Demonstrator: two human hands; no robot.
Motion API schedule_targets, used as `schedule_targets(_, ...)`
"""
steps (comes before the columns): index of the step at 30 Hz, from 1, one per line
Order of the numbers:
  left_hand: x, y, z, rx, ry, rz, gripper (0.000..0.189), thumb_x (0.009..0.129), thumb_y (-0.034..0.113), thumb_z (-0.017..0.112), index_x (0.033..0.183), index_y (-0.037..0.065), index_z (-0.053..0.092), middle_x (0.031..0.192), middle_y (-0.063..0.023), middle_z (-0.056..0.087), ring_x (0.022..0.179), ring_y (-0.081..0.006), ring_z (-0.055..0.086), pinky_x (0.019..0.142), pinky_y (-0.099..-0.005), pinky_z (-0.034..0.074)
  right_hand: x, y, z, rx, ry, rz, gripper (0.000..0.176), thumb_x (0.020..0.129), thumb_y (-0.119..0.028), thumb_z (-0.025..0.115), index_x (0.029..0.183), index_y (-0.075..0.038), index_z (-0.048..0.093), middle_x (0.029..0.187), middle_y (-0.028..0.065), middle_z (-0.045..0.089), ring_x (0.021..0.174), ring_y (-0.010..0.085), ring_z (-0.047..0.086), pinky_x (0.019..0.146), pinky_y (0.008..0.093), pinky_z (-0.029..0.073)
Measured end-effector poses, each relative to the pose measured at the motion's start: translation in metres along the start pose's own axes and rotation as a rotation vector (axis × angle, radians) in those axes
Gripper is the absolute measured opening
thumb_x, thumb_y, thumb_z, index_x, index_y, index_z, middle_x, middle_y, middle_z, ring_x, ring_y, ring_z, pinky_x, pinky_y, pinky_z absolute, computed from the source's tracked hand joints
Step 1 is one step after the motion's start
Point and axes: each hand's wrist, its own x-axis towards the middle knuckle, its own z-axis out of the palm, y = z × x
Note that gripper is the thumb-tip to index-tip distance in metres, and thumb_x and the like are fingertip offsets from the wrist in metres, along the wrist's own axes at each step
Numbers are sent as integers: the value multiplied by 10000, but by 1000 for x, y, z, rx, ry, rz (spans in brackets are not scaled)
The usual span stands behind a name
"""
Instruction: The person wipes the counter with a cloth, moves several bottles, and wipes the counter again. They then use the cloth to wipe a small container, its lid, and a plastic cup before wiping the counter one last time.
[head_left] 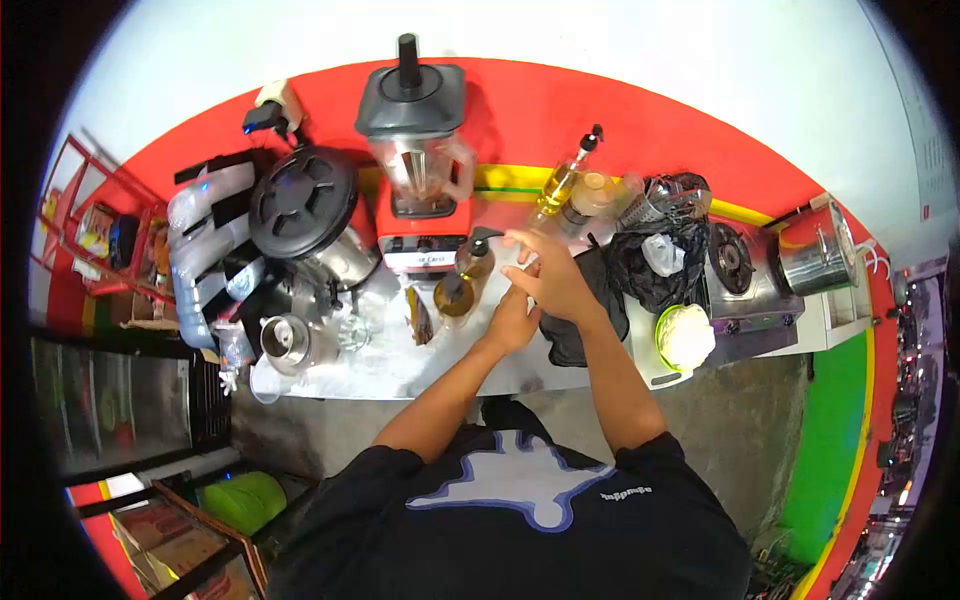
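Note:
My two hands meet over the steel counter (440, 365) in front of the red blender (420, 195). My right hand (548, 278) lies on top, its fingers curled over a small pale container (520, 258) that is mostly hidden. My left hand (512, 322) is curled just beneath it, pressed against the right palm; what it grips is hidden. Just left of the hands stand a bottle with a black pump top (476, 256) and a bottle of amber liquid (455, 297).
A black-lidded pot (305, 205), a steel cup (285, 342) and a glass (352, 332) stand at the left. An oil bottle (560, 185), black bag (662, 262), green bowl (685, 338), gas stove (740, 265) and steel pot (815, 255) are to the right.

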Motion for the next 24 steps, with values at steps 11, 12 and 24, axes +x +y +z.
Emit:
schedule_targets(11, -32, 23, -46, 6, -33, -275, 869, 879, -9, 690, 1620, -17, 238, 1449, -318, 531, 1251, -441, 634, 1045, -513, 514, 22, 43, 62, 136, 21, 25, 366, 928, -129, 726, 1261, 10, 671, 1086, 121, 723, 970, 208, 660, 864, 364, 516)
schedule_targets(12, -30, 25, -50, 29, -47, -279, 897, 875, -8, 697, 1633, -13, 216, 1471, -318, 519, 1248, -435, 637, 1052, -509, 511, 21, 38, 64, 129, 84, -25, 267, 939, -133, 710, 1163, 13, 691, 982, 104, 733, 898, 213, 681, 819, 361, 517)
schedule_targets(24, -10, 30, -30, 267, 190, -327, 412, 895, 180, 790, 1167, -5, 541, 1194, -244, 632, 1106, -410, 651, 903, -494, 518, 16, 37, 22, -10, 193, -61, 223, 921, -146, 770, 1016, 16, 649, 769, 119, 717, 677, 169, 647, 664, 365, 514)
